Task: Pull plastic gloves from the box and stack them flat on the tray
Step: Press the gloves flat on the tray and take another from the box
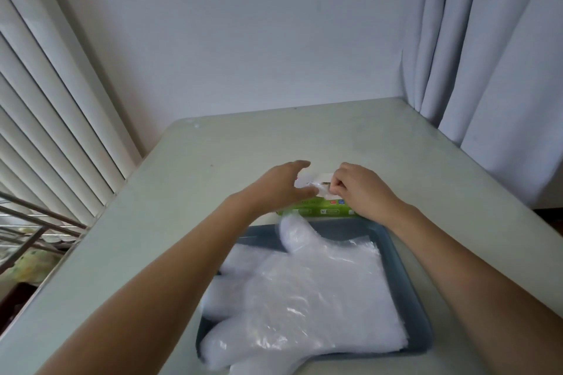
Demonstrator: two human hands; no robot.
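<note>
At the centre of the frame, just beyond the far rim of the grey-blue tray (pixel 262 237), the green box (pixel 323 209) sits on the worktop (pixel 213 155), mostly hidden under your hands. Your right hand (pixel 362 189) has its fingers curled and pinches a bit of white glove (pixel 318 189) that sticks up from the box top. Your left hand (pixel 278 186) reaches over the box's left end, fingers fairly straight, thumb against that same glove; whether it grips anything cannot be told. Lower in the frame, the tray holds a stack of gloves (pixel 310 292) lying flat, their fingers pointing lower left and spilling over the near rim. Slatted blinds (pixel 45 119) fill the left edge, and a pale curtain (pixel 487 55) fills the upper right.
</note>
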